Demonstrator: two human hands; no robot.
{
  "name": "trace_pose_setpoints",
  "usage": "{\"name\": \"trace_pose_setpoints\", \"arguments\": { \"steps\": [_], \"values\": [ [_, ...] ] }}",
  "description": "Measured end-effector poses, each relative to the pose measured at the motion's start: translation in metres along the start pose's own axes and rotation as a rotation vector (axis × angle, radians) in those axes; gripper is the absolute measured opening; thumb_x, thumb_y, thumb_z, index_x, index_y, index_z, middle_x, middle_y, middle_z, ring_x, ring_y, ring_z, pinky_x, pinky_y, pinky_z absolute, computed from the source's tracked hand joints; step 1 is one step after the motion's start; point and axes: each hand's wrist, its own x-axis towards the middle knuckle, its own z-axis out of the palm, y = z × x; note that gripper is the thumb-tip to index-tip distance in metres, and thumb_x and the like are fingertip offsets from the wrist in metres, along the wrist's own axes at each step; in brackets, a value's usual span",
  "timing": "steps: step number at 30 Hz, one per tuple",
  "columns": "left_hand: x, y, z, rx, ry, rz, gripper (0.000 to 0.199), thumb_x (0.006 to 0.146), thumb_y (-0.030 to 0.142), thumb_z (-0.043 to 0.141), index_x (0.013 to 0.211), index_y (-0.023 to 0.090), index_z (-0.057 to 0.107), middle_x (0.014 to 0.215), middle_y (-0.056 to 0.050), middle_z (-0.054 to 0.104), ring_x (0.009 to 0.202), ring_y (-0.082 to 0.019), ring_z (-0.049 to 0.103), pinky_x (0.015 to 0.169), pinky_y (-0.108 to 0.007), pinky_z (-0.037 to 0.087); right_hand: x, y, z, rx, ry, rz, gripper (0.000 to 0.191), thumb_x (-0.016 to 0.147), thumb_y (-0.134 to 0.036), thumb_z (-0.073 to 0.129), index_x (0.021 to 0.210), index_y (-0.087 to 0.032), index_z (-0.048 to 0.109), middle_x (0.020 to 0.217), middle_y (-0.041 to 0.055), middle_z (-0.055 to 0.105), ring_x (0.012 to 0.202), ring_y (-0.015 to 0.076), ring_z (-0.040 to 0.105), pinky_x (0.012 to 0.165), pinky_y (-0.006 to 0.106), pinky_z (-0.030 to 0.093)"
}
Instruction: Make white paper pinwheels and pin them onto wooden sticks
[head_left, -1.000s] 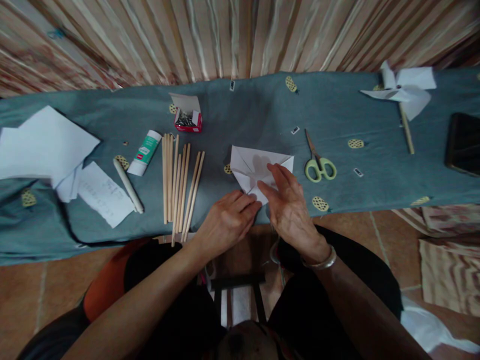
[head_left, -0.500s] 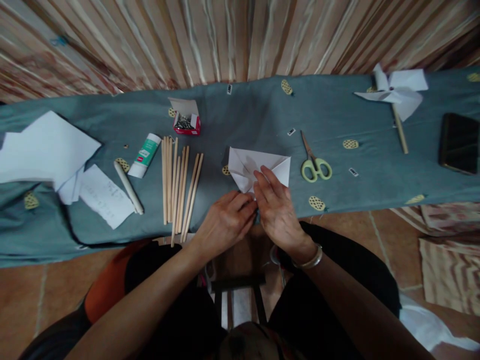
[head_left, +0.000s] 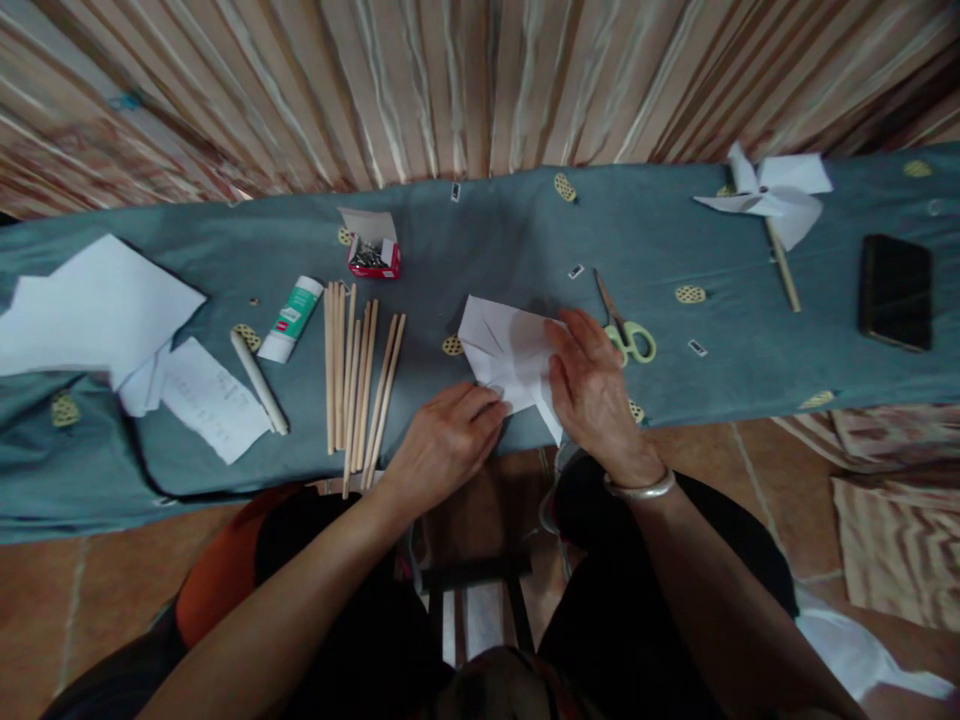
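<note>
A white piece of paper [head_left: 514, 345] with creases or slits across it lies in front of me at the table's near edge. My left hand [head_left: 454, 430] is closed on its lower left corner, fingertips pinched together. Over the right side of the paper rests my right hand [head_left: 596, 390], its fingers stretched out and somewhat apart, hiding that edge. Below the right fingers a narrow paper point juts past the table edge. Just beyond that hand lie scissors [head_left: 640, 342] with light green handles, partly covered by the fingers.
Left of the paper lie several wooden sticks [head_left: 365, 390], a glue stick [head_left: 292, 318], a white rod-like tool [head_left: 259, 380] and paper sheets [head_left: 112, 310]. An opened red box [head_left: 373, 258] holds small metal pieces. At right are a paper pinwheel [head_left: 780, 190] and a phone [head_left: 896, 292].
My right hand has moved right across the paper, and the folded flap has opened out, with a point now over the edge. My left hand stays at the lower left corner.
</note>
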Motion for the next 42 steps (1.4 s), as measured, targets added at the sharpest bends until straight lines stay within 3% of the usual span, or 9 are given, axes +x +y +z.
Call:
{"name": "trace_pose_setpoints", "arguments": {
  "steps": [4, 9, 15, 19, 23, 27, 32, 36, 42],
  "values": [
    [0.000, -0.019, -0.005, 0.057, 0.002, -0.034, 0.016, 0.090, 0.011, 0.054, 0.099, 0.011, 0.067, 0.096, -0.010, 0.069, 0.087, -0.021, 0.062, 0.076, -0.036, 0.056, 0.004, 0.004, -0.004, 0.030, -0.002, 0.046, 0.039, 0.095, -0.021, 0.040, 0.129, -0.014, 0.059, 0.134, 0.0166, 0.060, 0.127, 0.0306, 0.053, 0.106, 0.056, 0.042],
    [0.002, -0.036, -0.007, 0.083, 0.031, -0.069, 0.021, 0.087, 0.007, 0.052, 0.100, 0.014, 0.068, 0.100, -0.010, 0.069, 0.095, -0.023, 0.060, 0.083, -0.040, 0.054, -0.001, 0.004, -0.008, 0.053, 0.026, 0.056, 0.035, 0.095, -0.024, 0.043, 0.121, -0.018, 0.065, 0.130, 0.0138, 0.063, 0.120, 0.0298, 0.059, 0.103, 0.053, 0.046],
    [0.005, -0.013, -0.001, 0.022, 0.072, -0.053, 0.019, 0.091, 0.018, 0.055, 0.107, 0.012, 0.064, 0.113, -0.013, 0.067, 0.104, -0.027, 0.057, 0.087, -0.043, 0.050, -0.002, 0.002, -0.009, 0.011, 0.018, 0.023, 0.034, 0.094, -0.021, 0.044, 0.117, -0.012, 0.067, 0.126, 0.0170, 0.065, 0.116, 0.0296, 0.061, 0.102, 0.049, 0.048],
    [0.008, 0.004, 0.004, -0.019, -0.017, -0.002, 0.025, 0.092, 0.030, 0.058, 0.109, 0.013, 0.063, 0.108, -0.010, 0.067, 0.100, -0.025, 0.057, 0.083, -0.040, 0.049, -0.004, 0.000, -0.011, -0.010, 0.006, 0.005, 0.034, 0.093, -0.018, 0.044, 0.117, -0.011, 0.067, 0.124, 0.0166, 0.066, 0.114, 0.0294, 0.062, 0.102, 0.050, 0.048],
    [0.011, 0.008, 0.005, 0.037, -0.095, -0.006, 0.020, 0.091, 0.026, 0.057, 0.107, 0.014, 0.063, 0.102, -0.009, 0.068, 0.094, -0.025, 0.058, 0.078, -0.038, 0.046, -0.009, 0.000, -0.013, -0.022, -0.001, -0.003, 0.034, 0.093, -0.016, 0.043, 0.116, -0.011, 0.068, 0.122, 0.0162, 0.068, 0.113, 0.0303, 0.063, 0.100, 0.051, 0.049],
    [0.011, 0.008, 0.004, 0.074, -0.080, 0.017, 0.016, 0.093, 0.019, 0.053, 0.104, 0.014, 0.065, 0.097, -0.008, 0.069, 0.089, -0.023, 0.060, 0.075, -0.036, 0.046, -0.013, 0.000, -0.017, 0.018, -0.001, 0.008, 0.035, 0.091, -0.016, 0.043, 0.115, -0.011, 0.069, 0.120, 0.0164, 0.069, 0.113, 0.0311, 0.063, 0.099, 0.052, 0.049],
    [0.008, 0.006, 0.004, 0.085, -0.014, 0.046, 0.015, 0.092, 0.014, 0.053, 0.098, 0.011, 0.066, 0.092, -0.008, 0.070, 0.082, -0.020, 0.062, 0.072, -0.034, 0.049, -0.014, 0.008, -0.025, 0.212, 0.002, 0.110, 0.041, 0.085, -0.010, 0.041, 0.113, -0.018, 0.071, 0.121, 0.0113, 0.070, 0.114, 0.0259, 0.064, 0.103, 0.048, 0.048],
    [0.004, 0.000, 0.004, 0.079, 0.039, 0.060, 0.013, 0.091, 0.014, 0.055, 0.098, 0.011, 0.066, 0.093, -0.009, 0.071, 0.082, -0.020, 0.064, 0.070, -0.033, 0.051, -0.015, 0.020, -0.030, 0.454, -0.096, 0.171, 0.045, 0.079, -0.008, 0.045, 0.113, -0.023, 0.071, 0.128, 0.0058, 0.066, 0.122, 0.0219, 0.060, 0.107, 0.043, 0.045],
    [-0.002, -0.002, 0.000, 0.050, 0.032, 0.050, 0.013, 0.091, 0.015, 0.055, 0.098, 0.011, 0.065, 0.094, -0.009, 0.072, 0.082, -0.019, 0.065, 0.071, -0.033, 0.051, -0.014, 0.023, -0.034, 0.708, -0.188, 0.238, 0.030, 0.076, -0.017, 0.066, 0.101, -0.028, 0.076, 0.131, 0.0044, 0.064, 0.128, 0.0247, 0.055, 0.109, 0.044, 0.042]
  ]
}}
